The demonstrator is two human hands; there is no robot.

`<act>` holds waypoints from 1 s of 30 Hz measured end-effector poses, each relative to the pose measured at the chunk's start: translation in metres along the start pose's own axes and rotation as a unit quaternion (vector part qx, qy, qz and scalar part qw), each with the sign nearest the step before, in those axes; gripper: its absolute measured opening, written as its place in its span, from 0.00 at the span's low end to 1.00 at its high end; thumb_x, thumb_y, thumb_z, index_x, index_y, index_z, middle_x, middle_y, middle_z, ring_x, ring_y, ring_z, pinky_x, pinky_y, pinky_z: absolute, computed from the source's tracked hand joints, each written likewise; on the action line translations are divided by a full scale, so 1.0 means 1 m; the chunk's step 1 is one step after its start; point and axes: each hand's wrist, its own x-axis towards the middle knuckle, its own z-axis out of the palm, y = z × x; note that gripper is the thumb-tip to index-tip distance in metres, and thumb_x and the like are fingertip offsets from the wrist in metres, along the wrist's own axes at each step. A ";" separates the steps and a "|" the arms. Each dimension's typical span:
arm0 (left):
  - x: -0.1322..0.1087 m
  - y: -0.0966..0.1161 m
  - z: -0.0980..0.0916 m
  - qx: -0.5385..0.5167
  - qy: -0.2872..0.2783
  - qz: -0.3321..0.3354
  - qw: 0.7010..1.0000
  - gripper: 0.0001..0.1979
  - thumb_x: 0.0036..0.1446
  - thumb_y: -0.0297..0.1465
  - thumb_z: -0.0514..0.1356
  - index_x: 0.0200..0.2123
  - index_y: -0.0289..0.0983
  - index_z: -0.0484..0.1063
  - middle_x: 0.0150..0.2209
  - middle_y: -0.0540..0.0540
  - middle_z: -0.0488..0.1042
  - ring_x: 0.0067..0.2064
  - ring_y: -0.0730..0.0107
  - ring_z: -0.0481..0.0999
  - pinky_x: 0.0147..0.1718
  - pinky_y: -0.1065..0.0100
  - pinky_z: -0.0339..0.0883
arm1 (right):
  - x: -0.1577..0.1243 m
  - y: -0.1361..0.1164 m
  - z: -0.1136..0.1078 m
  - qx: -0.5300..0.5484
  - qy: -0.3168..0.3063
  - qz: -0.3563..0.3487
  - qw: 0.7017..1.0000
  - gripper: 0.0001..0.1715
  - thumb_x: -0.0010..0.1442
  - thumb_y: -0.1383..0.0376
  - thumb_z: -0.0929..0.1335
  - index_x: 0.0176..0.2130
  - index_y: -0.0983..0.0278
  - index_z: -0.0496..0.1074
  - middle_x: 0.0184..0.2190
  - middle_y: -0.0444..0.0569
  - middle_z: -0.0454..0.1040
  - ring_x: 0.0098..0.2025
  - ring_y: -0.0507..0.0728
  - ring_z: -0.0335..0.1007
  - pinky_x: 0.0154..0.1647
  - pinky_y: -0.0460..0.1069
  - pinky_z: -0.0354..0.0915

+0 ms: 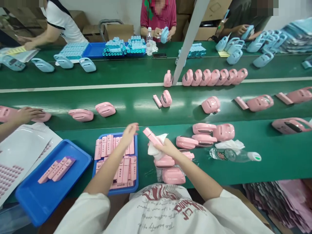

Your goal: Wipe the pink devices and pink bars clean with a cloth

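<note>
Pinching a slim pink rectangular plastic bar (149, 134) together with a crumpled white tissue (153, 150), the person's right hand (169, 148) is raised over a green tabletop (278, 159) in the head view. The bar slants away to the left, its far end near the left hand (130, 131) but apart from it. The left hand hovers over the far right part of a blue rectangular plastic tray (136, 165) filled with pink bars (126, 169); its fingers are loosely curled, and whether their tips meet cannot be told. Just below the right hand, rounded glossy pink plastic housings (174, 175) lie on the tabletop. Further right lies a clear plastic bottle (232, 155) with a white-and-green cap. At left, a co-worker's hand (30, 113) touches another pink housing (42, 117).
</note>
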 end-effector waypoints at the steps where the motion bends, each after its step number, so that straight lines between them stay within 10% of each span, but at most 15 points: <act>1: 0.028 0.001 -0.020 0.028 0.054 0.006 0.998 0.13 0.55 0.31 0.60 0.42 0.32 0.70 0.46 0.37 0.73 0.52 0.53 0.71 0.47 0.59 0.68 | 0.014 0.002 -0.006 -0.006 0.006 0.046 0.999 0.11 0.49 0.63 0.70 0.35 0.65 0.73 0.30 0.45 0.76 0.34 0.54 0.71 0.40 0.49 0.66; 6: 0.137 -0.003 -0.111 0.184 0.241 -0.005 0.953 0.34 0.45 0.18 0.60 0.57 0.25 0.57 0.67 0.23 0.37 0.68 0.36 0.34 0.61 0.41 0.38 | 0.093 0.011 -0.021 -0.040 0.052 0.156 0.986 0.15 0.50 0.64 0.69 0.17 0.64 0.62 0.11 0.37 0.58 0.16 0.48 0.55 0.21 0.44 0.55; 12: 0.168 -0.029 -0.138 0.255 0.229 -0.040 0.938 0.20 0.51 0.21 0.55 0.50 0.25 0.67 0.54 0.23 0.66 0.59 0.38 0.63 0.56 0.43 0.54 | 0.190 -0.008 0.013 -0.006 0.132 0.132 0.982 0.13 0.61 0.59 0.65 0.32 0.68 0.69 0.26 0.45 0.72 0.28 0.50 0.68 0.31 0.45 0.66; 18: 0.124 -0.031 -0.134 0.241 0.239 0.050 0.939 0.17 0.52 0.20 0.50 0.44 0.28 0.71 0.49 0.32 0.73 0.55 0.53 0.70 0.57 0.54 0.59 | 0.207 -0.033 0.033 0.039 0.156 0.097 0.982 0.14 0.63 0.61 0.65 0.43 0.68 0.71 0.42 0.52 0.74 0.42 0.55 0.72 0.44 0.53 0.69; 30: -0.050 0.077 -0.036 -0.123 0.148 0.330 0.924 0.09 0.45 0.28 0.68 0.33 0.42 0.81 0.37 0.48 0.77 0.41 0.61 0.78 0.45 0.60 0.70 | 0.036 -0.073 0.026 0.033 0.064 -0.215 0.974 0.31 0.55 0.46 0.67 0.49 0.64 0.73 0.42 0.52 0.79 0.55 0.64 0.69 0.57 0.58 0.64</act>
